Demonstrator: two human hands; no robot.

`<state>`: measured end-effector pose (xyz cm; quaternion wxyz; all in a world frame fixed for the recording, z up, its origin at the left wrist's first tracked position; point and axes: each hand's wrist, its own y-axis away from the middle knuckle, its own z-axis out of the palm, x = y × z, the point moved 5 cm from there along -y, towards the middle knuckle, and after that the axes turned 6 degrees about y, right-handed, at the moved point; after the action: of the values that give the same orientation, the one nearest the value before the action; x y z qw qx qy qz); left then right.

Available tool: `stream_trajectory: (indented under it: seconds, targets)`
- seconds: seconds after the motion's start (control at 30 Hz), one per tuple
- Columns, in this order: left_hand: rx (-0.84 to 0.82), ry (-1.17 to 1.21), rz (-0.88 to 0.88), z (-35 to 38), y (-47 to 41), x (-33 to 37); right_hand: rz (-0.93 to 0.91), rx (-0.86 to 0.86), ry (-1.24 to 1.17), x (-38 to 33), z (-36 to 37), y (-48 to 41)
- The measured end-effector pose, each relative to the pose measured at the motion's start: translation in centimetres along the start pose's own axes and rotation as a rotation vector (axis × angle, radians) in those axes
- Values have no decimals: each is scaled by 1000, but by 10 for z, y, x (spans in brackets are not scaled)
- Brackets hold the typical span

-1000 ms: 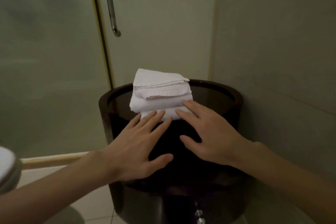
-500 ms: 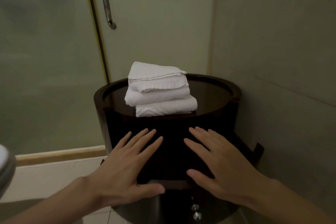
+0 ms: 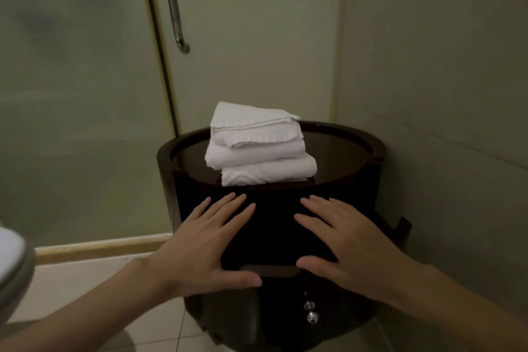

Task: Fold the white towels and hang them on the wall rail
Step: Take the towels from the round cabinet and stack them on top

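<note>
Folded towels (image 3: 258,148) stacked on stand (image 3: 357,146); my left hand (image 3: 200,243) and right hand (image 3: 351,240) released, empty. Next: grasp one, find rail.

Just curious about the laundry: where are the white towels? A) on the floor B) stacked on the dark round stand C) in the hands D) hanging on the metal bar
B: the towels sit stacked on the dark stand; the left hand and right hand are below, touching none.
</note>
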<state>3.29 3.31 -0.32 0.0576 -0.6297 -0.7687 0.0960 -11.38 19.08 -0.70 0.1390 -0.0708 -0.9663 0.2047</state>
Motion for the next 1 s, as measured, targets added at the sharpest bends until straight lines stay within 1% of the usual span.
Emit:
stream_trajectory:
  seconds: [0.17,0.2,0.27,0.33,0.37,0.53,0.63,0.73,0.87,1.0]
  targets:
    - [23,-29,-12,2,-12,-10,42,-93,17,4,3,-17]
    - [31,-32,-12,2,-14,-13,37,-71,-13,4,1,-20]
    - [66,-33,-11,3,-19,-17,12,-71,-78,4,2,-24]
    - [121,-42,-5,3,-25,-20,-10,-137,-69,5,7,-26]
    - [145,-60,-4,3,-28,-21,-6,-135,-52,8,9,-28]
    - [255,-144,16,5,-39,-24,-9,9,167,17,21,-39]
    - [314,-182,28,5,-43,-24,-14,122,197,15,18,-46]
    - [373,-211,41,7,-47,-25,-21,194,233,16,18,-52]
    - [426,-241,50,11,-53,-28,-39,204,266,16,25,-60]
    - [521,-254,64,13,-55,-27,-32,218,208,18,30,-65]
